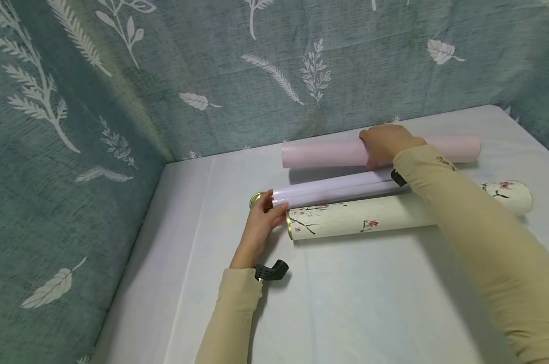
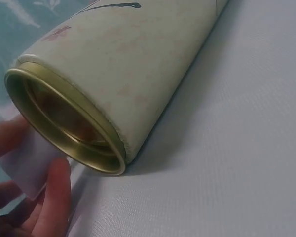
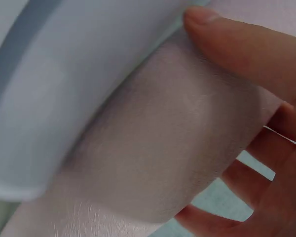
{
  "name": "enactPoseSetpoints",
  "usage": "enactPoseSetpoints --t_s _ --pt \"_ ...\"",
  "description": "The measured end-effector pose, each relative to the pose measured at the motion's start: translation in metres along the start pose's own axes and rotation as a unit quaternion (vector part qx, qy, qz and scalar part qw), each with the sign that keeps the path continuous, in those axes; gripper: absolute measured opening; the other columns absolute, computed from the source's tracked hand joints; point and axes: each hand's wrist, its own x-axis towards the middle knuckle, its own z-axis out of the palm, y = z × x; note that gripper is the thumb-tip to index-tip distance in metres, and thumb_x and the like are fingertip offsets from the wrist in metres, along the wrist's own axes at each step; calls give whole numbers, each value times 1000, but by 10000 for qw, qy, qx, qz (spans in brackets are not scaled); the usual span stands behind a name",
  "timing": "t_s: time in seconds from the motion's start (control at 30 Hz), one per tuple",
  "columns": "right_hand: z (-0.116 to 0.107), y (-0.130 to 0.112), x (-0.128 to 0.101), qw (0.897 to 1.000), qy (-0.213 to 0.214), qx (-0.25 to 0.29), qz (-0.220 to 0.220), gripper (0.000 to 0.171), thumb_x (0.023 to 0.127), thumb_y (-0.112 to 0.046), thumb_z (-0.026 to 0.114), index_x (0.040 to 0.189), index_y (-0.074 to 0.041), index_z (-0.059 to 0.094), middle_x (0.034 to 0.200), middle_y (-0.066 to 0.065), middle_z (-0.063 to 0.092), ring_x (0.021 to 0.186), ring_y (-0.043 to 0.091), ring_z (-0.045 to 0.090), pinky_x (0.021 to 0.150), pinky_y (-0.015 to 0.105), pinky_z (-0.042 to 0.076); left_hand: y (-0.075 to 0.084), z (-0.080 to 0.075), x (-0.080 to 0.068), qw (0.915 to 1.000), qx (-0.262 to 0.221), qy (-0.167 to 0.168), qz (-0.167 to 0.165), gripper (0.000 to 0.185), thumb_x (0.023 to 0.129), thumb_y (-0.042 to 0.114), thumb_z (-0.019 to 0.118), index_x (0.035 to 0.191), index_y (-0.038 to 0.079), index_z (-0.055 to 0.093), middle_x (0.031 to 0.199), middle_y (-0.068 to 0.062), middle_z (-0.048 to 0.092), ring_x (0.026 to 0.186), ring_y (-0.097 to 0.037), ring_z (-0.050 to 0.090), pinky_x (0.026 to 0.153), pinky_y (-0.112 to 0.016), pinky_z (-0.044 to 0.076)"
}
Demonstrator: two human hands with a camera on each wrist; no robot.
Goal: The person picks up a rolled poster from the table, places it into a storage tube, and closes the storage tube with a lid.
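Observation:
My left hand [image 1: 262, 217] holds the left end of a shiny lilac paper roll [image 1: 329, 190]. In the left wrist view, thumb and fingers [image 2: 58, 192] lie on both sides of the lilac end. At the back, my right hand [image 1: 385, 144] grips a wider pale pink roll [image 1: 322, 153] from above. The right wrist view has the thumb on one side of that pink roll [image 3: 153, 138] and the fingers around the other. In front lies a cream tube [image 1: 338, 222] with a blossom print, its gold-rimmed end [image 2: 64, 118] beside my left hand.
A round gold-coloured lid or ring [image 1: 256, 198] sits behind my left fingers, partly hidden. All the rolls lie side by side on a white-covered table [image 1: 347, 298]. Green leaf-patterned fabric [image 1: 220, 76] stands along the back and sides. My right forearm passes over the cream tube.

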Motion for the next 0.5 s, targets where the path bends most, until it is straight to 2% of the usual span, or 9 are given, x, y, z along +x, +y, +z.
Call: enactPoseSetpoints --t_s 0.13,0.23,0.4,0.5 --pt "-12 6 -11 9987 125 478 -78 63 68 -28 77 117 -4 46 110 17 55 97 34 53 77 50 41 0 -2 -2 9997 -189 -96 76 59 77 22 70 127 9 42 118 -9 48 98 -21 54 78 -30 49" --pt "-19 10 -24 9963 396 696 -302 62 68 -25 77 118 -5 46 112 16 54 98 32 51 80 49 40 1 -4 -2 9976 -670 -144 105 55 79 24 69 124 10 41 120 -9 44 102 -22 52 81 -32 48" --pt "-16 15 -45 9889 947 949 -633 67 67 -17 78 123 -3 45 116 17 52 104 32 48 86 49 37 1 -10 -2 9848 -1710 -273 124 52 83 22 64 125 11 35 124 -13 40 108 -28 49 86 -39 45" --pt "-8 18 -59 9844 1257 1046 -648 68 65 -12 78 124 -2 46 118 18 51 106 33 47 87 48 36 -1 -12 -1 9802 -1935 -405 106 53 84 24 63 126 12 34 123 -15 43 107 -32 52 86 -41 44"
